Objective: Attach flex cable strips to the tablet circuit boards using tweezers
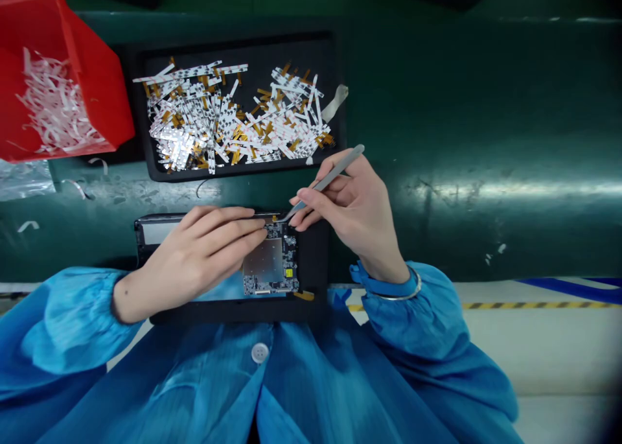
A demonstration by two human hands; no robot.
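Note:
My left hand (pixel 204 253) lies flat over an opened tablet-like device (pixel 158 232), its fingers stretched out with their tips at the edge of the circuit board (pixel 263 260). In my right hand (pixel 357 204) a pair of metal tweezers (pixel 335 172) is pinched between thumb and fingers. The tweezers' tips reach the board's upper edge, beside a small orange flex piece (pixel 275 218). Whether they grip anything is too small to tell. A yellow square sticker (pixel 289 273) sits on the board's right part. Much of the device is hidden under my left hand.
Behind the device stands a black tray (pixel 243 173) full of white and orange flex cable strips (pixel 233 120). At the far left a red bin (pixel 104 100) holds white peeled strips (pixel 58 107). Clear plastic (pixel 24 179) and loose scraps (pixel 28 225) lie on the green table (pixel 461 139).

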